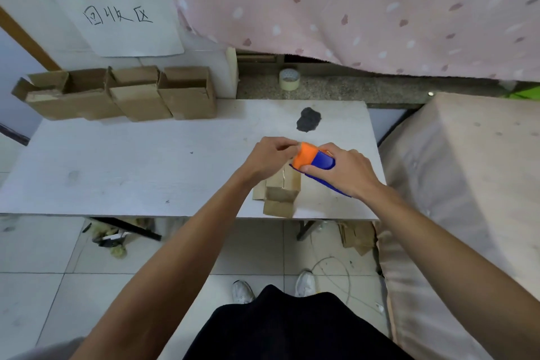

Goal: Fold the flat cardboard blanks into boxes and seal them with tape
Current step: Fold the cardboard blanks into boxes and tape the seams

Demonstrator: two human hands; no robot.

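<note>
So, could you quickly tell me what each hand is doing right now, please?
Left hand: pinching the orange front end of the tape dispenser.
Right hand: gripping the tape dispenser's blue body.

Dispenser (312, 159) showing orange at left hand (270, 159) end, blue under right hand (347, 172). Box (282, 193) beneath hands showing plain brown. Table (131, 166) showing whitish, dark grey blotch (308, 119) sitting just beyond hands. Boxes (131, 93) far left of left hand showing same brown. Roll (289, 79) beyond hands showing cream. Curtain (350, 9) further beyond showing pink with scattered white and mauve flecks. Sheet (117, 14) beyond left hand showing white with black handwriting. Cover (467, 169) right of right hand showing pale peach. Floor (43, 257) below arms showing pale grey tiles.
</note>
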